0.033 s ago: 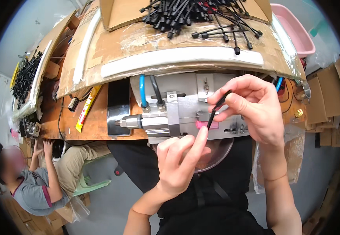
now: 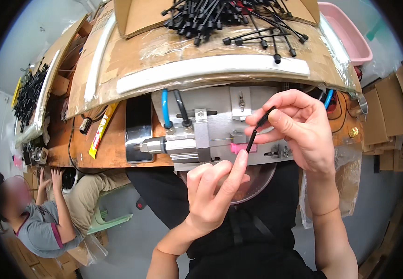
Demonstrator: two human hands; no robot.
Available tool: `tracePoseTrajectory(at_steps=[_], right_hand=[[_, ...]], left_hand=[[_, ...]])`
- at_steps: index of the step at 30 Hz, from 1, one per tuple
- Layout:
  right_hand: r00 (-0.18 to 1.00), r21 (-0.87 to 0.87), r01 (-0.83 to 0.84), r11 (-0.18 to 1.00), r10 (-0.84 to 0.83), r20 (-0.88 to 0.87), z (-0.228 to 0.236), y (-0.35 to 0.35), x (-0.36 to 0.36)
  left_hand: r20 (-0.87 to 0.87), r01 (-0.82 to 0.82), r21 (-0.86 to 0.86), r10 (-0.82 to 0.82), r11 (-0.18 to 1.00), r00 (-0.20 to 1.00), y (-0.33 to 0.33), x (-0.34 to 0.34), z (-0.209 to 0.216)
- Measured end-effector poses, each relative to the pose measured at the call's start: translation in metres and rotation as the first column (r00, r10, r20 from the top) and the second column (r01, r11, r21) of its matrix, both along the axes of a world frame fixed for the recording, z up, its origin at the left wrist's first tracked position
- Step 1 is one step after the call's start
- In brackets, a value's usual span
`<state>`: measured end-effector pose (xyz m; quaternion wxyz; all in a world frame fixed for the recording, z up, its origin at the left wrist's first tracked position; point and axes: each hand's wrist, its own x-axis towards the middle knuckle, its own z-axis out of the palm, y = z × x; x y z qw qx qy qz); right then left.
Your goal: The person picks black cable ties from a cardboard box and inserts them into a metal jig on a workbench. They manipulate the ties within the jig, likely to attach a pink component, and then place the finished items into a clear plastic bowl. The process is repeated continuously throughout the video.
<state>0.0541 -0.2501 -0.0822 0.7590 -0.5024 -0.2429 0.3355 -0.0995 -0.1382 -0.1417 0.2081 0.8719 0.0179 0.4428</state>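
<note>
A slim black rod (image 2: 252, 136) is held aslant between my hands, its thicker, ridged upper end between the fingers of my right hand (image 2: 303, 130). My right thumb and index finger pinch that end, while the other fingers curl around behind. My left hand (image 2: 213, 195) has its index fingertip against the rod's lower end; its thumb is partly hidden and the remaining fingers are bent. Just beyond the rod lies a metal fixture with a cylinder (image 2: 183, 148) and a bright pink piece (image 2: 237, 148). The rod is in front of the pink piece; contact cannot be told.
Many black rods with capped ends (image 2: 206, 21) lie on a cardboard shelf (image 2: 164, 51) above the fixture. Blue and black hoses (image 2: 165, 107) run down to it. A dark phone-like slab (image 2: 138, 135) lies left, a clear bowl (image 2: 262, 181) below. A co-worker (image 2: 48, 228) sits at left.
The bench and fixture appear slightly further left in the picture. Both hands keep nearly the same pose on the rod.
</note>
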Motion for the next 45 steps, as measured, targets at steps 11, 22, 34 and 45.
tracePoseTrajectory(at_steps=[11, 22, 34, 45], right_hand=[[0.989, -0.021, 0.114, 0.993, -0.115, -0.093, -0.002, -0.025, -0.001], [0.985, -0.308, -0.137, 0.941, 0.162, 0.057, 0.019, -0.041, 0.013], [0.854, -0.146, 0.420, 0.896, -0.335, 0.397, -0.005, -0.046, -0.019], [0.752, -0.037, 0.482, 0.875, -0.392, 0.530, -0.011, -0.053, -0.020]], left_hand=[[-0.099, 0.032, 0.131, -0.019, 0.991, 0.995, -0.015, 0.007, 0.003], [-0.198, 0.317, -0.373, -0.408, 0.872, 0.891, -0.014, -0.011, 0.016], [-0.509, -0.057, 0.104, 0.102, 0.993, 0.855, -0.039, 0.006, -0.033], [-0.568, 0.037, 0.102, 0.027, 0.994, 0.823, -0.027, 0.009, -0.008]])
